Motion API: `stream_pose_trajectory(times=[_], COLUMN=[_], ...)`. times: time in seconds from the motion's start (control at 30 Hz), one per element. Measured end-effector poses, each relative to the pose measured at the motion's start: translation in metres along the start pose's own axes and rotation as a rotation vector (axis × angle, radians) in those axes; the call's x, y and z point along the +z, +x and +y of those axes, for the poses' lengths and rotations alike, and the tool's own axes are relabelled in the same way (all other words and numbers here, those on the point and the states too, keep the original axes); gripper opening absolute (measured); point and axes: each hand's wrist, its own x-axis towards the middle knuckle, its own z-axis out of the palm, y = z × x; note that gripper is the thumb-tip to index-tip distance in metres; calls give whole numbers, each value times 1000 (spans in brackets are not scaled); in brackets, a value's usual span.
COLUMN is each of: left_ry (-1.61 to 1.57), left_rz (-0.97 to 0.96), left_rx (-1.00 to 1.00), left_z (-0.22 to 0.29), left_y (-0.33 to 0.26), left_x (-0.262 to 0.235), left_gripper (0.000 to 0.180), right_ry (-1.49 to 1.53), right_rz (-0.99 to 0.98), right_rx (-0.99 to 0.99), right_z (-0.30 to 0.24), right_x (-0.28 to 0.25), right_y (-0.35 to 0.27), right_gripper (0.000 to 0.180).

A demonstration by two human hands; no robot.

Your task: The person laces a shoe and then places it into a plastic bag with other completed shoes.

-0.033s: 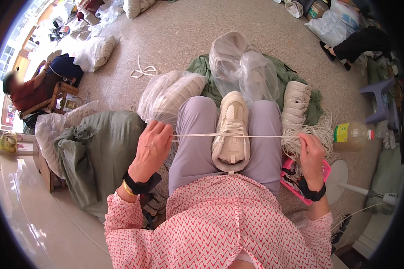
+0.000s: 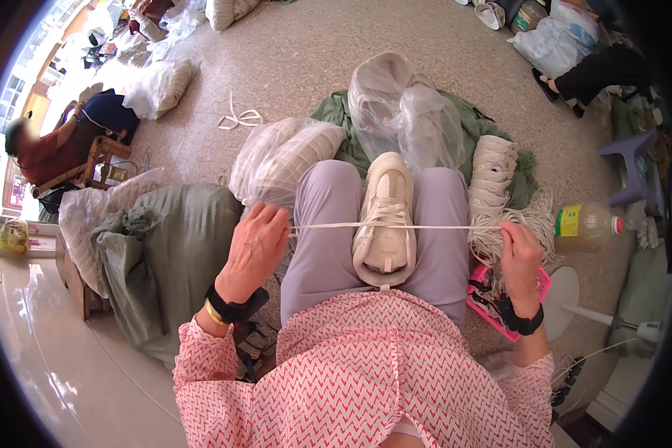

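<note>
Lace [image 2: 396,226] taut as before, hands unmoved

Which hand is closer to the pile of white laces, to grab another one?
Right. The right hand sits beside the lace bundle; the left hand is across the lap, holding the stretched lace.

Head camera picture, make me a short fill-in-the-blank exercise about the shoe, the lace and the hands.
1. The white lace is stretched between the left hand and the ____ hand.
2. The cream sneaker rests between the person's ____.
3. The taut lace crosses ____ the sneaker.
4. A plastic bottle lies on the floor on the person's ____ side.

Missing words: right; thighs; over; right
</note>
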Motion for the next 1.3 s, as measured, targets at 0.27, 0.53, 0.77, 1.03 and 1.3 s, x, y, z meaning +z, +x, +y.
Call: stream_pose_trajectory(times=[0.27, 0.53, 0.77, 1.03, 1.3], left_ry=[9, 3, 41, -22, -214], left_rz=[61, 126, 173, 272, 317], left_rx=[-37, -263, -350, -611, -785], left_z=[-7, -36, -79, -155, -263], left_y=[-8, -15, -28, -55, -128], left_x=[8, -21, -52, -93, -131], left_gripper=[12, 8, 9, 8, 8], right_ry=[-1, -31, -32, 106, -96], right_rz=[-12, 29, 35, 22, -74], right_rx=[37, 130, 304, 384, 438], right_z=[7, 42, 124, 217, 272], right_x=[-6, -14, -16, -16, -39], right_y=[-3, -8, -26, -51, -60], right_gripper=[16, 16, 21, 22, 22])
